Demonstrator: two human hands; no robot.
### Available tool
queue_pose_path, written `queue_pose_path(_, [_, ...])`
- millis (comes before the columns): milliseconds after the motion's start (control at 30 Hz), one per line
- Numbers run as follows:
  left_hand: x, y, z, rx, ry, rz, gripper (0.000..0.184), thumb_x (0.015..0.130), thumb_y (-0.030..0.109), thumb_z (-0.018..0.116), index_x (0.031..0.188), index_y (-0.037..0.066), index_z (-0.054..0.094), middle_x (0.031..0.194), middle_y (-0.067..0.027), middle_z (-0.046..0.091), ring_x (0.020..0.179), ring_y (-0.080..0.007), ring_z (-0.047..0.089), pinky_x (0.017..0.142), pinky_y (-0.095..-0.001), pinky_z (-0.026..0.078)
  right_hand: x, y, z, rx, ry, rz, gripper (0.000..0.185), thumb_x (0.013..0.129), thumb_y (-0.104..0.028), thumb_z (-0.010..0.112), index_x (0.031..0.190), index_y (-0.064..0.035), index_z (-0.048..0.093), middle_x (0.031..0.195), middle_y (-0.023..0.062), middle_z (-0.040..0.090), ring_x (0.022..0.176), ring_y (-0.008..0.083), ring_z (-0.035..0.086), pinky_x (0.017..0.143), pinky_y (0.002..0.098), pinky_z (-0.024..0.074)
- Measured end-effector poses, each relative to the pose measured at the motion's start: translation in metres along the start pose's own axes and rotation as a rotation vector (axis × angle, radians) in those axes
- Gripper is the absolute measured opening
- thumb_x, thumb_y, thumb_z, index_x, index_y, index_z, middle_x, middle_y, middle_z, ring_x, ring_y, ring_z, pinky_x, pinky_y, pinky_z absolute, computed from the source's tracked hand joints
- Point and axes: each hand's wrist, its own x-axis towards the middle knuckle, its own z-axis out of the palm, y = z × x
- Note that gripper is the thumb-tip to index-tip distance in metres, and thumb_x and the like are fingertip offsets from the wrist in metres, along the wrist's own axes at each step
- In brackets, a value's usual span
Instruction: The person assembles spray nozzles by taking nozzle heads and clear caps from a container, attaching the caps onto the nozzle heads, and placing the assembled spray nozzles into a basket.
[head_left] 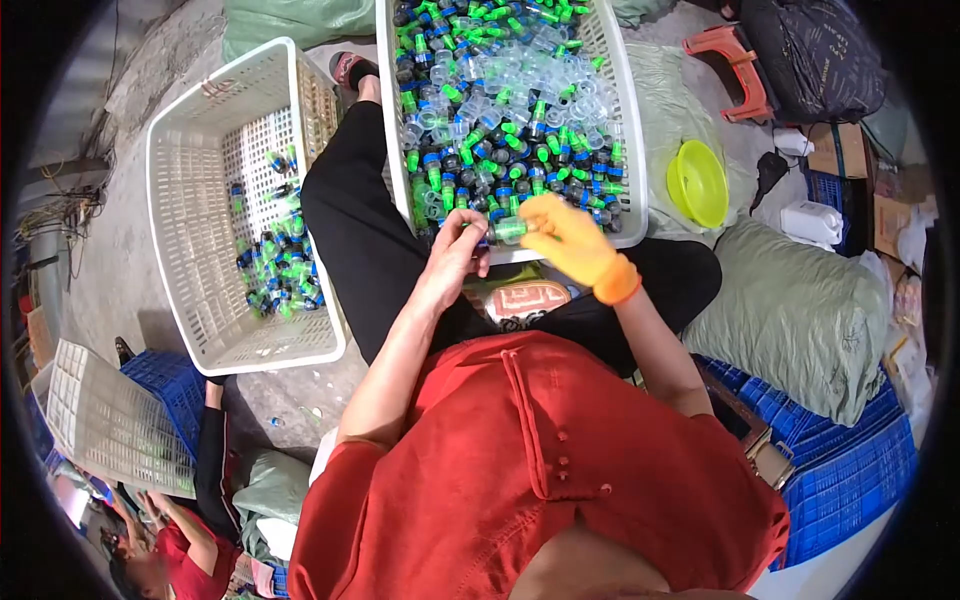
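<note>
Over the near rim of the full crate, my bare left hand (455, 258) and my right hand (572, 245), in an orange glove, meet at one small plastic piece (509, 231). The piece has a clear, cup-like part with green showing through, and a dark end toward my left fingers. My left fingers pinch that dark end, while my gloved fingers close on the clear part. Just beyond, the white crate (634, 185) holds many small green, blue and black pieces (540, 165) and a heap of clear plastic cups (520, 85).
A second white crate (165, 230) on the left holds a smaller pile of similar pieces (285, 265). To the right are a lime-green basin (698, 185), a red stool (730, 70), a stuffed sack (790, 310) and blue crates (850, 490). Another person (190, 550) sits at lower left.
</note>
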Motion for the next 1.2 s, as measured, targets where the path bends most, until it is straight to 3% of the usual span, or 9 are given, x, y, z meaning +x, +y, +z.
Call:
queue_pose_path(133, [-0.008, 0.010, 0.013, 0.099, 0.014, -0.076, 0.025, 0.099, 0.034, 0.054, 0.092, 0.011, 0.049, 0.070, 0.0016, 0.045, 0.053, -0.0072, 0.043, 0.047, -0.0228, 0.036, -0.014, -0.020, 0.015, -0.615, 0.099, -0.334, 0.037, 0.088, -0.022, 0.063, 0.119, -0.0051, 0.050, 0.106, 0.0157, 0.064, 0.095, 0.0360, 0.063, 0.078, 0.0441, 0.0511])
queue_pose_path(333, [-0.037, -0.004, 0.032, 0.718, 0.255, 0.573, 0.030, 0.099, 0.027, 0.054, 0.085, 0.002, 0.047, 0.060, -0.0131, 0.047, 0.052, -0.0223, 0.045, 0.053, -0.0381, 0.040, -0.031, -0.018, 0.025, -0.240, -0.088, -0.029, 0.038, 0.091, -0.024, 0.061, 0.119, -0.0019, 0.049, 0.107, 0.0195, 0.063, 0.099, 0.0382, 0.061, 0.079, 0.0423, 0.0492])
queue_pose_path(633, [-0.047, 0.011, 0.003, 0.506, 0.241, 0.360, 0.032, 0.099, 0.027, 0.054, 0.080, 0.002, 0.048, 0.059, -0.0076, 0.045, 0.059, -0.0096, 0.041, 0.055, -0.0305, 0.040, -0.016, -0.029, 0.068, -0.527, 0.071, -0.379, 0.043, 0.088, -0.027, 0.066, 0.121, -0.0059, 0.047, 0.099, 0.0174, 0.062, 0.081, 0.0329, 0.063, 0.067, 0.0411, 0.0496])
queue_pose_path(733, [-0.054, 0.025, 0.006, 0.649, 0.342, 0.500, 0.027, 0.098, 0.020, 0.054, 0.079, 0.002, 0.047, 0.059, -0.0084, 0.046, 0.055, -0.0116, 0.042, 0.053, -0.0305, 0.040, -0.014, -0.034, 0.075, -0.030, 0.030, -0.175, 0.036, 0.094, -0.020, 0.060, 0.125, -0.0076, 0.046, 0.092, 0.0068, 0.058, 0.062, 0.0175, 0.057, 0.053, 0.0319, 0.0461])
queue_pose_path(800, [-0.054, 0.027, 0.003, 0.650, 0.273, 0.718, 0.022, 0.095, 0.010, 0.055, 0.077, 0.002, 0.046, 0.059, -0.0095, 0.047, 0.051, -0.0153, 0.043, 0.050, -0.0308, 0.040, -0.013, -0.040, 0.068, 1.040, -0.347, 0.409, 0.028, 0.099, -0.019, 0.052, 0.124, -0.0100, 0.046, 0.077, -0.0002, 0.052, 0.050, 0.0077, 0.045, 0.043, 0.0238, 0.0342])
queue_pose_path(867, [-0.054, 0.041, -0.005, 0.711, 0.237, 0.792, 0.017, 0.092, 0.006, 0.056, 0.077, 0.003, 0.049, 0.059, -0.0098, 0.050, 0.049, -0.0207, 0.049, 0.050, -0.0332, 0.042, -0.002, -0.072, 0.065, 1.074, -0.312, 0.434, 0.013, 0.099, -0.020, 0.053, 0.095, -0.0129, 0.043, 0.067, -0.0045, 0.044, 0.045, 0.0024, 0.036, 0.038, 0.0208, 0.0261])
queue_pose_path(967, [-0.055, 0.068, -0.041, 1.008, 0.447, 0.941, 0.014, 0.094, 0.009, 0.054, 0.081, 0.004, 0.055, 0.062, -0.0124, 0.054, 0.052, -0.0240, 0.053, 0.054, -0.0365, 0.045, 0.043, -0.088, 0.055, 0.371, -0.442, 0.190, 0.037, 0.096, -0.019, 0.056, 0.129, -0.0060, 0.044, 0.090, 0.0039, 0.056, 0.065, 0.0100, 0.053, 0.055, 0.0260, 0.0435])
queue_pose_path(1100, [-0.076, 0.108, -0.141, 0.955, 1.109, 0.575, 0.032, 0.101, 0.028, 0.049, 0.084, 0.002, 0.058, 0.067, -0.0144, 0.060, 0.056, -0.0277, 0.057, 0.056, -0.0385, 0.045, 0.144, 0.017, 0.005, -0.808, 0.298, -0.483, 0.047, 0.078, -0.019, 0.068, 0.122, -0.0082, 0.056, 0.115, 0.0171, 0.058, 0.103, 0.0368, 0.056, 0.088, 0.0454, 0.0460])
queue_pose_path(1200, [-0.061, 0.095, -0.214, 1.446, 1.238, 0.435, 0.026, 0.094, 0.027, 0.058, 0.084, 0.003, 0.064, 0.069, -0.0149, 0.063, 0.072, -0.0339, 0.062, 0.068, -0.0460, 0.048, 0.175, 0.046, -0.016, -1.056, 0.289, -0.345, 0.046, 0.075, -0.020, 0.071, 0.119, -0.0130, 0.059, 0.125, 0.0149, 0.054, 0.109, 0.0370, 0.054, 0.091, 0.0470, 0.0434])
